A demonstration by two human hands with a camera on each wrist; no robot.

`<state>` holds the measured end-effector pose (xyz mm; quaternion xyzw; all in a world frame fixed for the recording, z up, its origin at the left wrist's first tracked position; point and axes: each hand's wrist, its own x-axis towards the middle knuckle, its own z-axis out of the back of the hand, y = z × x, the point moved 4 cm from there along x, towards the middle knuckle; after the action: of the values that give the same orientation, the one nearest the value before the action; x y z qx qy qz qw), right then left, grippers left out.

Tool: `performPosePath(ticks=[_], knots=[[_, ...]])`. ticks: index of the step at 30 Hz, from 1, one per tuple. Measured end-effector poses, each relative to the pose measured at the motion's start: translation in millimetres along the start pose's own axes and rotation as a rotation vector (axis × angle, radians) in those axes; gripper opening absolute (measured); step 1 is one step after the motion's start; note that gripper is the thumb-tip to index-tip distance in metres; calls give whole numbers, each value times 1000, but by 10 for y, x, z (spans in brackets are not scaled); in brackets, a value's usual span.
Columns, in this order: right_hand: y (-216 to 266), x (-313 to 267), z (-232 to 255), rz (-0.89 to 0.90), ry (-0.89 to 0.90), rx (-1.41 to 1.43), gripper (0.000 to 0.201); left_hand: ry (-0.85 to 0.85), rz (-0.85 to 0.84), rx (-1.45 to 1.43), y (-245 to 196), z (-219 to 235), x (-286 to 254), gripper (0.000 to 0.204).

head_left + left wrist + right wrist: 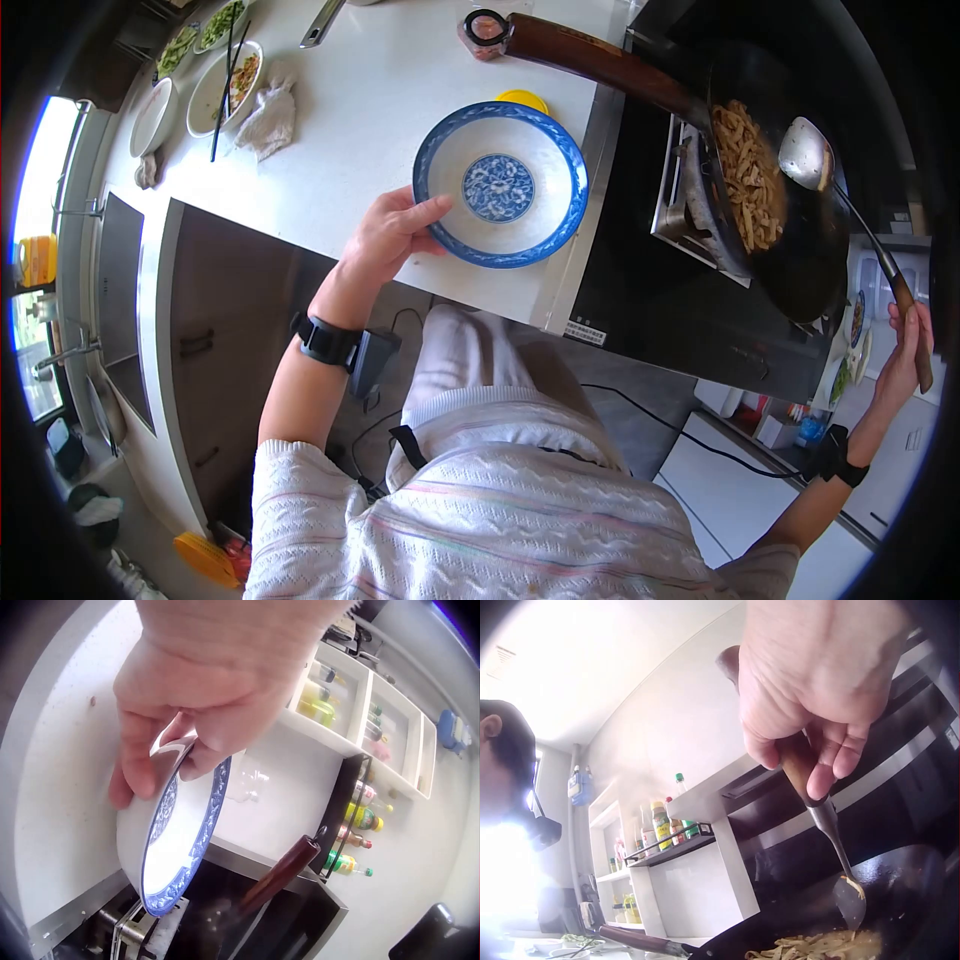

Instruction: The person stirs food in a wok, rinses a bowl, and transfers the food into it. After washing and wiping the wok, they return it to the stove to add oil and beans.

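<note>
My left hand (392,232) pinches the near left rim of a blue-and-white bowl (500,184), thumb inside and fingers beneath. In the left wrist view the bowl (180,825) is tilted under the hand (202,697). The right hand (905,350) grips the wooden handle of a metal spatula (803,155), whose head is over the wok (800,260). Brown strips of food (748,180) lie in the wok. The right wrist view shows the hand (817,697) curled round the handle, with a few bits stuck to the spatula head (849,900).
The wok's long wooden handle (600,65) reaches over the counter (340,120). A yellow lid (523,99) lies behind the bowl. At the far left are a bowl with chopsticks (208,95), a white cloth (270,118) and dishes of greens (218,25). The stove (650,320) adjoins the counter.
</note>
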<state>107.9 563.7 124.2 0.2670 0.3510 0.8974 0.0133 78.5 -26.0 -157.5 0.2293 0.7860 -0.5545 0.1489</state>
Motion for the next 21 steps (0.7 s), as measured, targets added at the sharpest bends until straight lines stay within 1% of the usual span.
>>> performPosePath(ticks=[1,3,4,6,7,8,9,10,11,12,13,15,17,18,19,20,21], knots=[[13,9,-7,3,3,3,25,-5,-1,-2,-10,16,5,34],[39,19,-30,11,32,-15,26,-14,-14,148,-43,17,-8,35],[57,19,-54,13,32,-14,26,-16,-15,147,-79,20,-49,35],[157,3,-135,86,31,-80,26,-83,-82,264,-204,80,-202,35],[157,-19,-170,51,15,-72,26,-108,-67,272,-181,165,-273,35],[171,-32,-170,22,-23,-86,25,-93,-74,313,-130,258,-356,36],[269,-73,-260,22,-33,-13,25,-106,-20,400,-143,215,-455,36],[389,-110,-369,-6,-54,10,24,-108,-13,449,-86,191,-481,34],[605,-155,-510,10,-47,36,21,-119,18,475,-56,146,-506,32],[714,-178,-613,19,-14,107,18,-80,27,489,-55,100,-533,31],[772,-176,-645,71,6,76,17,-55,38,506,-52,101,-559,30],[745,-157,-664,26,-6,136,17,39,251,625,49,229,-569,27],[716,-169,-686,-19,-19,163,16,72,248,609,9,277,-590,28],[717,-166,-631,-15,-36,151,16,86,258,588,-10,259,-563,28],[707,-168,-601,-38,1,197,16,101,248,593,-28,214,-510,28],[703,-171,-577,-63,39,245,16,35,112,440,-105,187,-455,29],[725,-158,-510,-61,27,239,16,-30,-20,284,-177,172,-411,31]])
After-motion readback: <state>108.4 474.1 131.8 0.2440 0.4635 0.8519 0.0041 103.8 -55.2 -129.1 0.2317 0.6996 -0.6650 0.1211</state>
